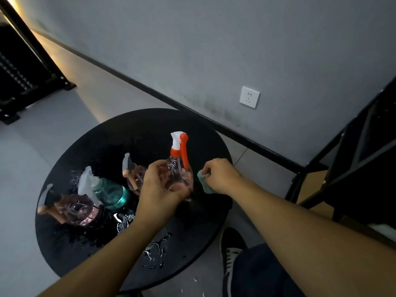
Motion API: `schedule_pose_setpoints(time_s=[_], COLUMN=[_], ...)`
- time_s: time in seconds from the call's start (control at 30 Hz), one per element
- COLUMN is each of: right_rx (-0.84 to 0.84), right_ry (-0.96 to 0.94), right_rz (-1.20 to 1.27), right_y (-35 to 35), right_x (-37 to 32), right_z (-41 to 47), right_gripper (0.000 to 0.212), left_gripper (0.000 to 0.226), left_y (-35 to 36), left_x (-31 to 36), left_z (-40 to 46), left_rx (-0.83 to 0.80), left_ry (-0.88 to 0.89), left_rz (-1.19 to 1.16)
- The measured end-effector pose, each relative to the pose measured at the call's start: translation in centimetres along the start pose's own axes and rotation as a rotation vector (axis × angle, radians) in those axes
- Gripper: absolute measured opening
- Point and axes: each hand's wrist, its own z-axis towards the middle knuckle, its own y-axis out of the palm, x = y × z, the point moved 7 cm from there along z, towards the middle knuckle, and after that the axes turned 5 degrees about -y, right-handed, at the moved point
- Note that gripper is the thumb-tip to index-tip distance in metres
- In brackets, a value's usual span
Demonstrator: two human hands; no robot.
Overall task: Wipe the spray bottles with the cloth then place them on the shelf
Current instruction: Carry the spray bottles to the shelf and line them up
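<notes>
Gripping the orange-trigger bottle (pixel 179 172) with our left hand (pixel 159 187), right-hand fingers (pixel 211 170) pinching the cloth (pixel 203 183) at its 3 o'clock; guessing wiping's next.

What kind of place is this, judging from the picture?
Probably an indoor room, perhaps a home or small workspace; I cannot tell which. A grey wall with a socket, a tiled floor, a round black table holding spray bottles, and a black shelf frame suggest it.

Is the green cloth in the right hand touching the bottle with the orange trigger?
Apart. In the head view a dark strip of table shows between the green cloth, gripped by the right hand, and the orange-trigger bottle, gripped by the left hand.
</notes>
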Motion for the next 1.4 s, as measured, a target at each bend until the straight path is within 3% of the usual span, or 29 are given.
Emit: schedule_pose_setpoints(time_s=[0.2, 0.5, 0.67, 0.97, 1.2, 1.4], right_rx=[-0.166, -0.052, 0.173, 0.4, 0.406, 0.306], right_ry=[-0.028, -0.053, -0.121, -0.282, -0.445, -0.522], right_rz=[-0.11, -0.02, 0.149, 0.49, 0.628, 0.666], right_y=[3.2, 1.9, -3.1, -11.8, -13.7, -12.9], right_x=[0.9, 0.7, -1.6, -7.1, -11.3, -14.7], right_z=[0.8, 0.0, -1.4, -6.9, -9.1, -9.1], right_gripper=[0.036, 0.023, 0.026, 0.014, 0.017, 0.029], left_gripper=[0.082, 0.085, 0.093, 0.092, 0.091, 0.09], left_y=[-0.1, -0.7, -2.0, -6.0, -9.5, -10.6], left_x=[0.2, 1.0, 2.1, 4.4, 3.5, 3.8], left_z=[0.8, 0.5, -0.2, -1.8, -2.9, -3.7], left_rx=[0.027, 0.048, 0.052, 0.093, 0.097, 0.089], left_ry=[-0.005, 0.02, 0.073, 0.171, 0.128, 0.162], left_rz=[0.017, -0.011, -0.008, -0.053, -0.143, -0.151])
